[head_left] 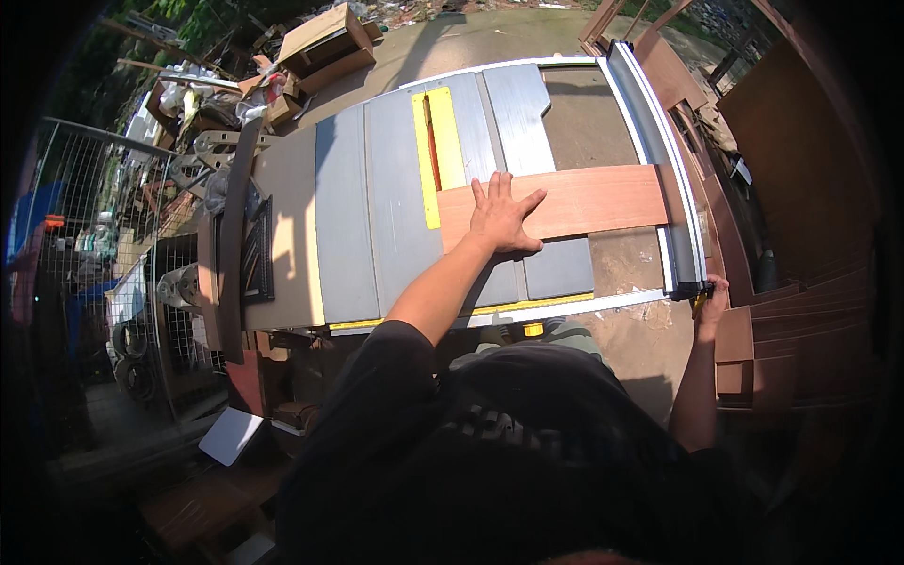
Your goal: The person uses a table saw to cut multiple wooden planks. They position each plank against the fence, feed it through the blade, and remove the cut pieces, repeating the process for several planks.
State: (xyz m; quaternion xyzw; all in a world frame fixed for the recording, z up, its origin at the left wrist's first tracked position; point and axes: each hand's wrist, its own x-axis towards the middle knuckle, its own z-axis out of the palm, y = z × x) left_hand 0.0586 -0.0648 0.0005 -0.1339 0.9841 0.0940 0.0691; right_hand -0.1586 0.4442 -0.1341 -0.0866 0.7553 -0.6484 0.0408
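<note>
**Q:** Outdoors, what surrounds the work?

**A:** Sunlit yard seen from my head camera. A grey table saw point(395, 188) fills the middle, with a yellow insert plate point(435, 155) around the blade slot. Wire fencing point(85, 245) stands to my left, cardboard boxes point(325, 42) lie beyond the saw, and stacked reddish boards point(800, 320) sit to my right.

**Q:** Where is the plank, and what are the hands doing?

**A:** A reddish-brown wooden plank point(593, 200) lies flat across the saw top, one end beside the yellow plate, the other reaching the rip fence point(659, 160). My left hand point(504, 217) rests on it, palm down, fingers spread, pressing rather than gripping. My right hand point(711, 299) curls around the near end of the fence rail; what it grips I cannot tell.

**Q:** How would the plank handle?

**A:** I judge it stiff, smooth and moderately light, likely to slide easily. Flat pressure near its middle, clear of the slot, seems safest.
</note>
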